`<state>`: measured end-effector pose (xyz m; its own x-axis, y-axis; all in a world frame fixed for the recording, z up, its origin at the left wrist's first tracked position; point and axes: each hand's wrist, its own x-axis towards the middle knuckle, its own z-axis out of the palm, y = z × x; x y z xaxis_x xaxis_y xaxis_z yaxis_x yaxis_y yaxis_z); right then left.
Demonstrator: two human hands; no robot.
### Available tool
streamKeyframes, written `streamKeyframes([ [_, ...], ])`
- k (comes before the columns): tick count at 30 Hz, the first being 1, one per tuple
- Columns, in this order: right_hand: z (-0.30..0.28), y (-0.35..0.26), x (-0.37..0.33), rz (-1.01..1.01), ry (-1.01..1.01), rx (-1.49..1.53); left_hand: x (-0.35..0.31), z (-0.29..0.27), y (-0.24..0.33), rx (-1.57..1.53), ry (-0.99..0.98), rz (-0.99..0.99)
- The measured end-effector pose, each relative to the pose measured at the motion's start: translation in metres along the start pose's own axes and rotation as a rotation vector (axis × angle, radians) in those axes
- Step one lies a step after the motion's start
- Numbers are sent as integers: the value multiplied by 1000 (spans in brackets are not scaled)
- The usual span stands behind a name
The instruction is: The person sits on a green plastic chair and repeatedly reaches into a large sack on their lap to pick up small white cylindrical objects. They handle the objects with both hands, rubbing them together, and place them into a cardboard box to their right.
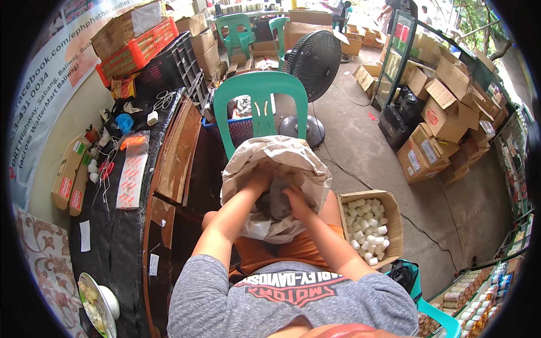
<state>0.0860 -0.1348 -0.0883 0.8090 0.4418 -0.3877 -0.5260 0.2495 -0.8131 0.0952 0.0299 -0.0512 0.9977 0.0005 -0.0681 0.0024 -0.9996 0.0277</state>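
A crumpled brown paper sack (282, 160) stands open between my knees, in front of a green plastic chair (260, 93). Both my hands reach down into its mouth. My left hand (258, 181) presses against the grey lumpy contents (276, 203) at the left of the opening. My right hand (297, 203) lies on the same grey mass at the right, fingers curled into it. Whether either hand has closed on a piece is hidden by the sack's folds. A white flap of the sack (256, 228) hangs toward my lap.
An open cardboard box (394, 225) of several small white cylinders sits on the floor at my right. A black-covered table (112, 236) with packets, cords and a bowl of food (97, 307) runs along my left. A black floor fan (313, 62) and stacked cartons (445, 118) stand beyond.
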Motion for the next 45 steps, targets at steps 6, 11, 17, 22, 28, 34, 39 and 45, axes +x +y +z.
streamKeyframes([
  [6,10,-25,-22,-13,-148,45,10,26,-8,-50,156,-80],
  [11,13,-19,-16,-31,-154,-4,15,47,-27,17,151,44],
  [17,-10,0,3,-6,-132,-99,8,25,3,0,136,-221],
  [22,-7,-3,-3,-32,-120,20,2,17,0,-19,108,-112],
  [28,6,-24,-21,7,-179,73,10,-10,-14,-691,-136,-185],
  [34,-26,20,23,-213,-184,33,-58,-53,21,-1450,176,-530],
  [39,14,-31,-27,123,-279,226,-93,-7,59,-1220,539,-354],
  [45,8,-24,-16,-43,-285,-42,-101,-16,68,-757,391,-221],
])
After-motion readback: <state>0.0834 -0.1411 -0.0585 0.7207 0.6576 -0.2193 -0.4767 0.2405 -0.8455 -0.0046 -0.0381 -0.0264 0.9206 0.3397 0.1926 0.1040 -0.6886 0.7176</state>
